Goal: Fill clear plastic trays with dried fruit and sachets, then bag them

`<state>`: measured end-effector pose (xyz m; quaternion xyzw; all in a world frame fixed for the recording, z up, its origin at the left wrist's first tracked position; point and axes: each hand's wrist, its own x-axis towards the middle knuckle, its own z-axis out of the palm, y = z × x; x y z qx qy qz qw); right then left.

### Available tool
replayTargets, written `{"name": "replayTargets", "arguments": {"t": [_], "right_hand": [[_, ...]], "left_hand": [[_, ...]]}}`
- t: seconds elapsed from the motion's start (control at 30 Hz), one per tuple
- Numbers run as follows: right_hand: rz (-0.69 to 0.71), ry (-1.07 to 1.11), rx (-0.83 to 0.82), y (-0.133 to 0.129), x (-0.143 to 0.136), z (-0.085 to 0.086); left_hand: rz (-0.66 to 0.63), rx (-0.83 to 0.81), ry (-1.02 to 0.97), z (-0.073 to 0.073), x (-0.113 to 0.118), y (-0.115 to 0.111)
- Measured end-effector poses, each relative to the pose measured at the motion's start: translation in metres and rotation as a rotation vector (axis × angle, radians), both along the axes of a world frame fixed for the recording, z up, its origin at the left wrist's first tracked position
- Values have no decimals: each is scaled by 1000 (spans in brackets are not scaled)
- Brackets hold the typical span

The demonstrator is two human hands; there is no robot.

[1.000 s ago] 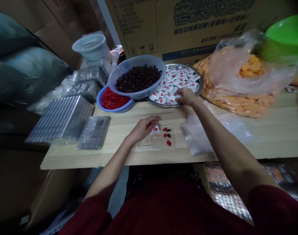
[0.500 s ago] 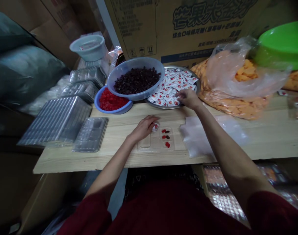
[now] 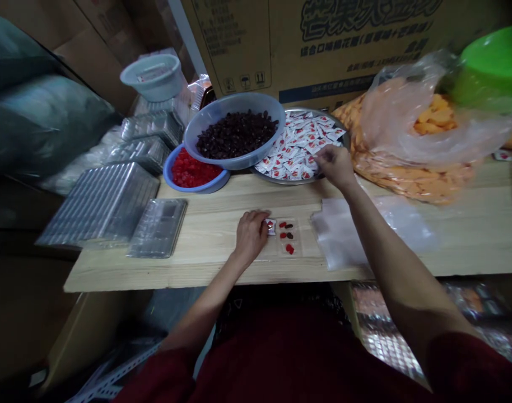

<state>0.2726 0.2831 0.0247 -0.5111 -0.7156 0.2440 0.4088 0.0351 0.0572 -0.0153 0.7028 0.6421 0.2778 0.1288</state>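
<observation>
Over the left part of a clear plastic tray, my left hand has its fingers closed on a small white sachet with red print. Several red and dark candy pieces sit in the compartments along the tray's right side. My right hand is at the right edge of a round metal tray heaped with white sachets. Its fingertips are pinched at the sachets; whether one is between them is hidden.
A bowl of dark pieces overlaps the metal tray, beside a blue bowl of red pieces. Stacked clear trays stand left. Flat plastic bags lie right, before a large bag of orange pieces. A carton stands behind.
My left hand has shifted slightly down over the tray with the sachet. My right hand stays at the sachet pile, a little to the right in view. The view itself has shifted slightly.
</observation>
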Motion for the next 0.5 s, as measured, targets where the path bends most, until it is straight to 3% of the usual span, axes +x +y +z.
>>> {"name": "replayTargets", "arguments": {"t": [0.1, 0.27, 0.4, 0.5], "right_hand": [[-66, 119, -3, 5, 2, -7], [-23, 168, -49, 7, 0, -11], [-43, 241, -85, 2, -5, -4], [-44, 390, -97, -19, -6, 8]], "left_hand": [[18, 2, 73, 0, 0, -1], [46, 21, 108, 4, -1, -3], [0, -9, 148, 2, -1, -7], [31, 9, 72, 6, 0, -9]]}}
